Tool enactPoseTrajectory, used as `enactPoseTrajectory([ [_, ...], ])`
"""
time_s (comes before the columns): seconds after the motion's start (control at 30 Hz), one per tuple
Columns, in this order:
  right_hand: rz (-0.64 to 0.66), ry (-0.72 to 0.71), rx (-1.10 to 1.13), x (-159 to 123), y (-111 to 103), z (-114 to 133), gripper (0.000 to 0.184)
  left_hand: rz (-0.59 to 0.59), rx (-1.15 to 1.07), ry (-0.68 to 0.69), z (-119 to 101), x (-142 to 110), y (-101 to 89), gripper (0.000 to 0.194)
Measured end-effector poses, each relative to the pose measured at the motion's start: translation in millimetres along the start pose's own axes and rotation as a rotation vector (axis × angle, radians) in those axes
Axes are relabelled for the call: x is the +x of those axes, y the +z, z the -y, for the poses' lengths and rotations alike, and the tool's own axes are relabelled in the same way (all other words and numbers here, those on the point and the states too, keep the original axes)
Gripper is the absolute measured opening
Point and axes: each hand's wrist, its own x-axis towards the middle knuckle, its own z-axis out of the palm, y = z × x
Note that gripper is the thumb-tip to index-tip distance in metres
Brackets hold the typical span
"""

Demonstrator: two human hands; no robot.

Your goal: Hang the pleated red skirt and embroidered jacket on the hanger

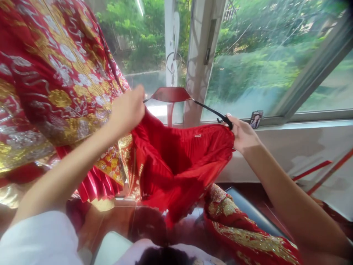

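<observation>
A red garment (pixel 187 162) with a gathered upper edge hangs open toward me, its plain lining and a small pale label showing. Above it is a clothes hanger (pixel 171 94) with a dark red centre, black arms and a thin metal hook. My left hand (pixel 129 108) is closed at the garment's left upper corner, hiding that end of the hanger. At the opposite corner, my right hand (pixel 244 133) pinches the garment's edge together with the black hanger arm's end. Whether the hook rests on the white piece (pixel 175 36) behind it, I cannot tell.
A red jacket (pixel 68 81) with gold and silver embroidery hangs close on the left. Sliding windows (pixel 253 73) stand ahead, with a small photo card (pixel 256 120) on the sill. Gold-embroidered red cloth (pixel 248 228) lies lower right, beside a dark seat (pixel 255 209).
</observation>
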Motion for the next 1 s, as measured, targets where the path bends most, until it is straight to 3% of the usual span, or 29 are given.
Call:
enactPoseTrajectory([
  [0.07, -0.026, 0.087, 0.138, 2.1, -0.2, 3.3, 0.021, 0.102, 0.082, 0.035, -17.4, -15.0, 20.5, 0.033],
  [0.17, -0.002, 0.099, 0.142, 7.1, -1.5, 6.1, 0.029, 0.186, 0.174, 0.103, -25.3, -25.6, 42.5, 0.037],
  [0.23, 0.028, 0.077, 0.142, 11.1, -3.5, 5.6, 0.031, 0.241, 0.198, 0.141, -25.6, -24.2, 47.2, 0.036],
  [0.33, 0.059, 0.09, 0.147, 15.7, -7.1, 3.9, 0.031, 0.292, 0.145, 0.218, -36.2, -12.9, 39.2, 0.029],
  [0.4, 0.063, 0.116, 0.161, 18.0, -9.3, 3.0, 0.03, 0.198, 0.057, 0.288, -53.9, 1.0, 29.9, 0.032],
  [0.47, 0.069, 0.115, 0.183, 20.7, -11.4, 1.8, 0.029, 0.031, -0.046, 0.401, -75.5, 21.3, 24.2, 0.036],
  [0.53, 0.092, 0.082, 0.19, 24.6, -13.8, -0.3, 0.029, -0.122, -0.114, 0.53, -93.7, 46.5, 25.9, 0.039],
  [0.6, 0.124, 0.039, 0.159, 29.7, -16.9, -3.0, 0.032, -0.201, -0.12, 0.592, -103.4, 71.2, 33.8, 0.042],
  [0.73, 0.221, -0.052, -0.001, 41.2, -30.5, -3.7, 0.05, -0.167, -0.076, 0.562, -103.3, 99.3, 51.2, 0.053],
  [0.87, 0.35, -0.204, -0.206, 44.1, -62.0, 9.1, 0.061, -0.185, -0.139, 0.517, -102.6, 99.8, 53.0, 0.048],
  [1.0, 0.412, -0.099, -0.46, 40.5, -91.3, 29.4, 0.065, -0.168, -0.217, 0.485, -109.4, 98.3, 49.8, 0.041],
])
